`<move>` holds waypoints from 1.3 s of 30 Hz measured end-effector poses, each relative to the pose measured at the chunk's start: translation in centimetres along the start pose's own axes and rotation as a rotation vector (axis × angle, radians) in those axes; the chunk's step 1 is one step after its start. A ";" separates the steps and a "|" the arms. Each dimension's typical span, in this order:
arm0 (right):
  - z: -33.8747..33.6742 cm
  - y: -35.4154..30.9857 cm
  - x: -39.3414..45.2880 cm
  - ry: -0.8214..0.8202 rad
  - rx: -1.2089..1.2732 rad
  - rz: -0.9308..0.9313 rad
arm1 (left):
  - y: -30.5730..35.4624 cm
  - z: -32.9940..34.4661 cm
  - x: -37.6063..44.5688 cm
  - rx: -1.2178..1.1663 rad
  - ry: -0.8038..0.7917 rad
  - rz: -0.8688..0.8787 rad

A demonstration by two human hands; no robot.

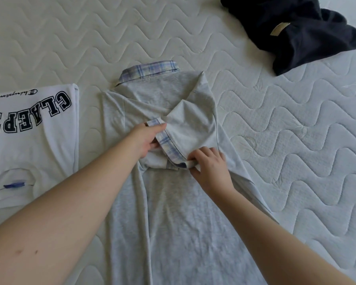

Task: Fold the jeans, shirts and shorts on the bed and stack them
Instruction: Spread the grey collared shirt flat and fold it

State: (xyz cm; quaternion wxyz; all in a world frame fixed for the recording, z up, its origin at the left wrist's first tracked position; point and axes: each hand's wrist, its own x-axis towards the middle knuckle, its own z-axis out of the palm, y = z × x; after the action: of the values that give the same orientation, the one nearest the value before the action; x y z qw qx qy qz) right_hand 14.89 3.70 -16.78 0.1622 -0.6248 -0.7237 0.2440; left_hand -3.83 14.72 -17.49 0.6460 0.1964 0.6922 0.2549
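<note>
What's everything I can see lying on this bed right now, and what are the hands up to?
Grey shirt: one, light grey with a blue plaid collar and plaid sleeve cuff, spread flat in the middle of the bed, one sleeve folded across it.
White shirt: one, white with dark block lettering, lying at the left.
Dark garment: one, navy or black, crumpled at the far right; what kind it is cannot be told.
Mattress: one, white with wavy quilting, under everything.
Left hand: grips the upper end of the plaid cuff.
Right hand: pinches the lower end of the cuff.
</note>
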 end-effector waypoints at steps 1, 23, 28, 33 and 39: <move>0.2 -0.1 -0.1 -0.015 0.001 0.004 | -0.3 0.1 -0.3 0.044 -0.019 -0.016; 2.2 -0.6 0.9 -0.016 0.016 -0.069 | -2.1 -1.7 -1.0 0.658 0.581 0.666; 2.2 0.1 0.7 -0.228 -0.109 -0.236 | -0.4 0.0 0.6 0.907 0.579 0.311; 2.9 0.4 0.4 0.060 -0.098 -0.213 | 0.6 -1.7 1.5 0.932 0.600 0.360; 3.1 -0.5 0.7 0.015 -0.026 -0.310 | 0.0 -4.6 0.3 0.865 0.549 0.558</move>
State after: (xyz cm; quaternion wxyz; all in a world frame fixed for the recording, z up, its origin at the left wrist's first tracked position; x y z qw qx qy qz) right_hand 12.63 3.84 -19.13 0.1951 -0.5096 -0.8133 0.2018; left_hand -8.46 14.40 -17.58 0.2125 0.5439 0.7976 0.1511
